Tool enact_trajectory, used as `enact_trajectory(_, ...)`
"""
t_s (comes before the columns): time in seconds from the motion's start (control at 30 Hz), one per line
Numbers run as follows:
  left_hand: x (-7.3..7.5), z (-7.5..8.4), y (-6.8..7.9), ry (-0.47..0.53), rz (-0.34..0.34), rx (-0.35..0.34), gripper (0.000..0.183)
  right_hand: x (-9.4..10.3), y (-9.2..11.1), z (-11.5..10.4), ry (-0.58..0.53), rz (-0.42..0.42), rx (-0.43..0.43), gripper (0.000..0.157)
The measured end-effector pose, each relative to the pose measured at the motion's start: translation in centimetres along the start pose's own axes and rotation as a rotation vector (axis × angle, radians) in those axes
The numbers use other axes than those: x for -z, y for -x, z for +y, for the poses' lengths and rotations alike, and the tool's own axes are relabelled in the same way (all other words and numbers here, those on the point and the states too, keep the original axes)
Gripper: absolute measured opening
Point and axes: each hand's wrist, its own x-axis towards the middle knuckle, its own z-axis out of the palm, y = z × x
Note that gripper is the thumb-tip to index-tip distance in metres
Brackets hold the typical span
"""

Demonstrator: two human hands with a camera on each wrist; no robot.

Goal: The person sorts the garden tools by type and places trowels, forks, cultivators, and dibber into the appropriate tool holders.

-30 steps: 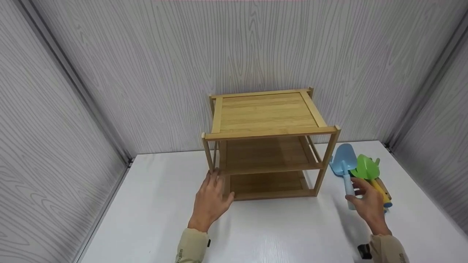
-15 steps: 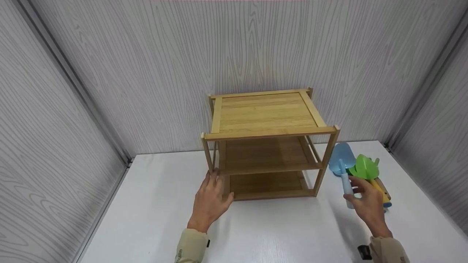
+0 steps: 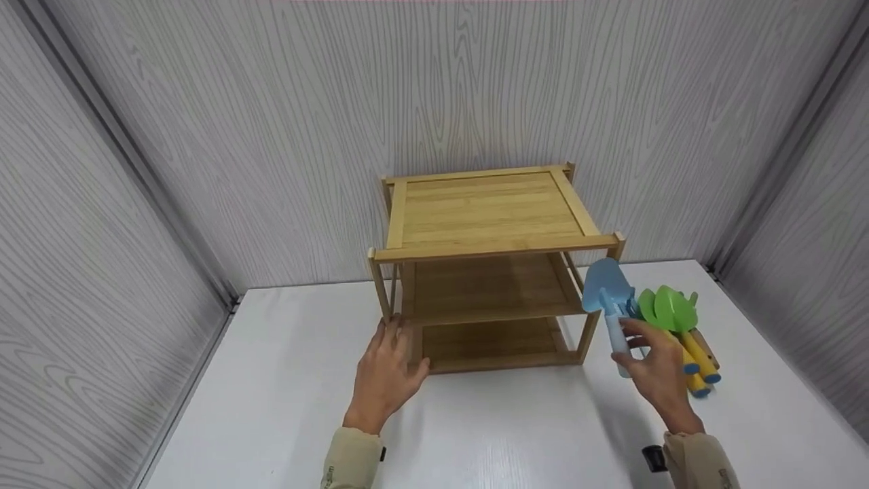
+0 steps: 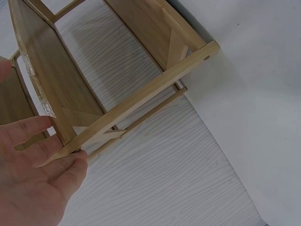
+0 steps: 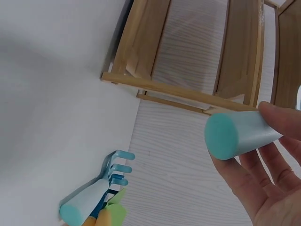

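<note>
My right hand [image 3: 657,370] pinches the pale handle of a small blue hand trowel [image 3: 606,282] between thumb and fingers. Raised above the table, the trowel has its blade in front of the right front leg of a three-tier wooden shelf rack [image 3: 489,210]. In the right wrist view, the turquoise handle end [image 5: 222,136] faces the camera. My left hand [image 3: 385,377] touches the rack's left front leg at the middle shelf. Seen from the left wrist, its fingers [image 4: 70,172] lie extended on either side of the leg, with the thumb apart.
To the right of the rack lie green-bladed tools [image 3: 675,309] with yellow handles, overlapping each other. A blue hand rake [image 5: 110,169] lies beside them. Something brown [image 3: 706,348] shows partly under the pile. Grey wood-patterned panels [image 3: 285,122] enclose the white table [image 3: 285,380].
My right hand has carried the blue trowel left, away from the pile and toward the rack. More of the green tools and yellow handles shows. The left hand stays at the rack's leg.
</note>
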Motion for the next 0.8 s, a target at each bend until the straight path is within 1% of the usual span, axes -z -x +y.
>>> enact_trajectory(0.17, 0.0, 0.0, -0.1, 0.008, 0.005, -0.006, 0.063, -0.4, 0.0, -0.9, -0.016, -0.016, -0.006, 0.051)
enact_trajectory(0.4, -0.1, 0.0, 0.1, 0.006, -0.007, 0.009, 0.064, -1.4, -0.2, -1.4, -0.023, -0.038, 0.030, 0.050)
enact_trajectory(0.67, -0.2, -0.1, 0.0, -0.001, -0.015, 0.001, 0.061, -2.1, -0.6, -2.2, -0.048, -0.045, 0.094, 0.052)
enact_trajectory(0.8, -0.1, -0.1, 0.0, 0.013, -0.022, 0.013, 0.063, -2.6, -0.7, -2.8, -0.059, -0.080, 0.093, 0.053)
